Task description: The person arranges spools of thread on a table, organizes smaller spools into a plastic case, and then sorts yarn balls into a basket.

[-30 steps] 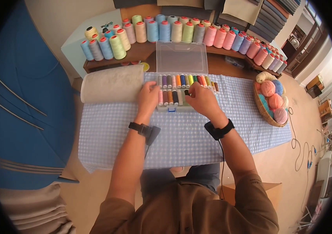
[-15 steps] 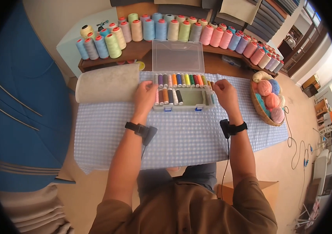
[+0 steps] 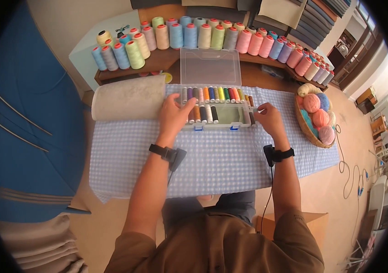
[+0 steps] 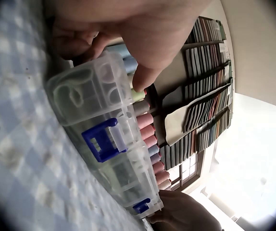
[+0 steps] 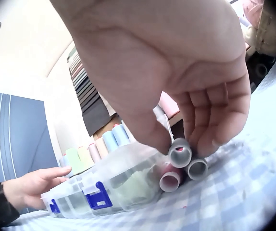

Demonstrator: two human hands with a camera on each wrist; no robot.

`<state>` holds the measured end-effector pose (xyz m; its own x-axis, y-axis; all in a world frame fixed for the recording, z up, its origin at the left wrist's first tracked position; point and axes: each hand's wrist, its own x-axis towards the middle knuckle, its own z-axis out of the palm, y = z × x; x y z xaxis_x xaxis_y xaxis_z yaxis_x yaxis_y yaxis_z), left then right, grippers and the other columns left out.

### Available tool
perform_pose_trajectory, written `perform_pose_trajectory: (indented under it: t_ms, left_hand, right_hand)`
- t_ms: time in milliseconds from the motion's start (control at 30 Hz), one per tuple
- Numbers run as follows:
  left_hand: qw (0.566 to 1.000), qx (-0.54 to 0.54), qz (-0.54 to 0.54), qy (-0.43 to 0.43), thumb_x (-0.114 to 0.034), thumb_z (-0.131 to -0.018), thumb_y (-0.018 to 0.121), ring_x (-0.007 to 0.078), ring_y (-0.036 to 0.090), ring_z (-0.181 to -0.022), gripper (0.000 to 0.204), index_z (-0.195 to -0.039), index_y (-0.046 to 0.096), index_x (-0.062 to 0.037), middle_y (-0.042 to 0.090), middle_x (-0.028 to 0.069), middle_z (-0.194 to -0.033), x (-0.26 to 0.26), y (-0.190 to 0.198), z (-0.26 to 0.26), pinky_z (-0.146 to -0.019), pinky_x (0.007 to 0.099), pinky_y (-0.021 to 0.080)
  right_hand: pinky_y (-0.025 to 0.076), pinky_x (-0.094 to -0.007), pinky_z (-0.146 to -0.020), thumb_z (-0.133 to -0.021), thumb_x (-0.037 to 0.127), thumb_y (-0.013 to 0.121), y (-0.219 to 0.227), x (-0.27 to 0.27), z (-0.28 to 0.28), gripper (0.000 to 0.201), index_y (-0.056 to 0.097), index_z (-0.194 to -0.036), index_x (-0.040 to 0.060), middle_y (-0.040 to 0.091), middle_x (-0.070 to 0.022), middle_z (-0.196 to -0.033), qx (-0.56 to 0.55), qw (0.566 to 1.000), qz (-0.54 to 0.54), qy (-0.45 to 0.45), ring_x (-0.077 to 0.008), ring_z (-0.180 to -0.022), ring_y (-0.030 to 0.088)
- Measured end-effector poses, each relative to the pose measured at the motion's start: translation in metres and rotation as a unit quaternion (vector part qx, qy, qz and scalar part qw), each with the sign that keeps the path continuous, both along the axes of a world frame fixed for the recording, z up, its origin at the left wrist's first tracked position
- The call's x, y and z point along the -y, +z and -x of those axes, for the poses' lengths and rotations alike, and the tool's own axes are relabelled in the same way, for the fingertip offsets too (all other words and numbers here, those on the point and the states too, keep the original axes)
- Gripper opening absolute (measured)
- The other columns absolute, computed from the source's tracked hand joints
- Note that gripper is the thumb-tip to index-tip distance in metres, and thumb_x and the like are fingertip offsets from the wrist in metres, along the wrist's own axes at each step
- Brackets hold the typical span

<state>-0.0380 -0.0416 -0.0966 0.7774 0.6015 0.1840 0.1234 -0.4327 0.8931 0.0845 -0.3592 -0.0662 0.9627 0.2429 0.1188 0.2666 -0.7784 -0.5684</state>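
A clear plastic case (image 3: 221, 125) with blue latches lies open on the checked cloth, thread spools standing in two rows. Its front row ends in a black spool (image 3: 215, 114), with a bare greenish compartment to the right. My left hand (image 3: 174, 117) rests at the case's left end, thumb stretched over the front spools. Just off the right end, my right hand (image 3: 270, 119) pinches a spool of thread (image 5: 180, 153) between thumb and fingers. Two more spools lie right below it, a reddish one (image 5: 170, 180) and a grey-ended one (image 5: 197, 168).
Behind the case stands its raised clear lid (image 3: 210, 67). A rolled beige fabric (image 3: 128, 98) lies to the left, a basket of yarn balls (image 3: 304, 119) to the right. Large thread cones (image 3: 189, 35) line the curved shelf at the back.
My right hand has left the front row, where the black spool now sits, and moved right to the spools beside the case. My left thumb has spread over the front spools.
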Motion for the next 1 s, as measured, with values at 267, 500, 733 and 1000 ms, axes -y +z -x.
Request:
perform_pose_trajectory:
  t_ms: [267,500,733,1000]
  left_hand:
    - [0.999,-0.019,0.025,-0.005,-0.049,-0.09,0.077,0.0199,0.064,-0.081,0.071,-0.132,0.059,0.0051,0.064,0.0089,-0.091,0.005,0.011,0.005,-0.073,0.0341,0.053]
    - [0.998,-0.027,0.055,-0.002,-0.047,-0.092,0.075,0.0209,0.067,-0.086,0.066,-0.13,0.061,0.0045,0.068,0.0112,-0.097,-0.004,-0.006,-0.003,-0.076,0.0336,0.054]
    - [0.997,-0.032,0.065,-0.006,-0.046,-0.092,0.075,0.0204,0.067,-0.088,0.064,-0.128,0.062,0.0045,0.069,0.0111,-0.097,-0.001,-0.001,0.0,-0.076,0.0334,0.054]
    - [0.997,-0.035,0.066,-0.009,-0.045,-0.092,0.075,0.0204,0.067,-0.086,0.063,-0.128,0.062,0.0049,0.069,0.0116,-0.096,-0.003,-0.006,-0.003,-0.075,0.0333,0.054]
  right_hand:
    - [0.056,-0.0418,-0.073,-0.087,0.023,0.073,0.034,-0.063,0.05,0.027,0.066,-0.104,0.0028,0.074,-0.0156,-0.083,0.023,0.991,-0.095,0.086,-0.0325,-0.08,0.073]
    - [0.057,-0.0444,-0.075,-0.091,0.024,0.069,0.006,-0.107,0.049,0.021,0.071,-0.094,0.0028,0.075,-0.0169,-0.084,0.052,0.991,-0.025,0.123,-0.0365,-0.081,0.073]
    - [0.057,-0.0429,-0.074,-0.091,0.025,0.071,0.019,-0.038,0.025,0.027,0.074,-0.099,-0.0004,0.076,-0.0195,-0.087,0.123,0.983,-0.132,0.013,-0.0342,-0.083,0.074]
    - [0.057,-0.0427,-0.077,-0.083,0.028,0.077,-0.001,-0.007,0.023,0.038,0.071,-0.108,0.0002,0.075,-0.0197,-0.093,-0.022,0.999,0.033,0.001,-0.035,-0.086,0.073]
